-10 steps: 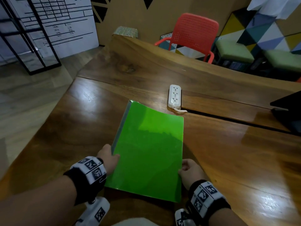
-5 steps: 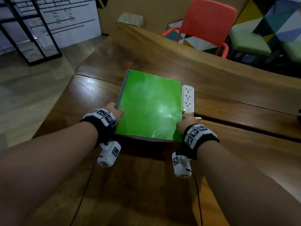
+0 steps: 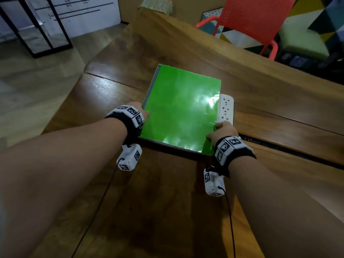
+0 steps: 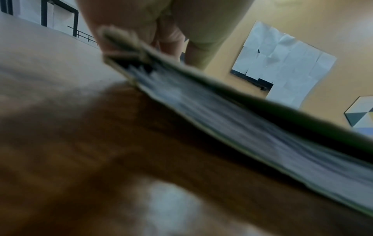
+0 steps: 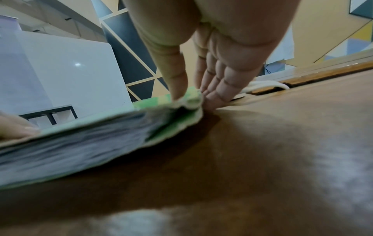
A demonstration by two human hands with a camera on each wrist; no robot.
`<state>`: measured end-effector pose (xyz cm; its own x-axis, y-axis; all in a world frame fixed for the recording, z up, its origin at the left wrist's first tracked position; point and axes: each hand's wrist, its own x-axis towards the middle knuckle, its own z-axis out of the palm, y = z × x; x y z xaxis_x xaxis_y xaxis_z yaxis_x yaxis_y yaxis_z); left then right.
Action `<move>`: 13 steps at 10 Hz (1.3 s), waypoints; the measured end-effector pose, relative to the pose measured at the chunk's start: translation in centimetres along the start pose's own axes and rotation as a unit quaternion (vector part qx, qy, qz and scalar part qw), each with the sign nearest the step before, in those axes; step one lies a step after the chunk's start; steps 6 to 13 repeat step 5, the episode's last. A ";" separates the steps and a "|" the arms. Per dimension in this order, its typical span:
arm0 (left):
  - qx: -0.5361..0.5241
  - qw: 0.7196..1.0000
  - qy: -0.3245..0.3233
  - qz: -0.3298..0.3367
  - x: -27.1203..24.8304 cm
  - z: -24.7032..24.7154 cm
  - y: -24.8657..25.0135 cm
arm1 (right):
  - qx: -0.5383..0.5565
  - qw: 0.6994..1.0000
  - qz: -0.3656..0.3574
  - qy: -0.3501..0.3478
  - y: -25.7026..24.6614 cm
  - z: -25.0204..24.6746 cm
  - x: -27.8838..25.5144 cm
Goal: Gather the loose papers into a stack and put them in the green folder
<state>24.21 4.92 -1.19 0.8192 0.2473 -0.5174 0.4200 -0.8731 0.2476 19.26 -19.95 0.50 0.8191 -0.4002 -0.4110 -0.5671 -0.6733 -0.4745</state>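
Left hand [image 3: 138,110] and right hand [image 3: 222,130] grip green folder [image 3: 181,108], papers [image 5: 76,148] visible only from wrists

The green folder [image 3: 180,110] is closed, glossy cover up, lifted a little off the wooden table at its near end. The papers [image 4: 252,135] sit inside it as a thick pale stack, their edges showing between the two covers along the near side.
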 end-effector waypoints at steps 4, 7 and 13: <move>0.066 0.994 0.084 0.029 -4.8 -2.4 2.3 | 0.045 0.999 -0.021 0.016 0.6 -3.3 -2.4; -0.010 0.984 0.135 0.116 -7.6 -3.1 4.0 | 0.081 0.995 -0.031 0.057 1.5 -5.7 -4.3; -0.010 0.984 0.135 0.116 -7.6 -3.1 4.0 | 0.081 0.995 -0.031 0.057 1.5 -5.7 -4.3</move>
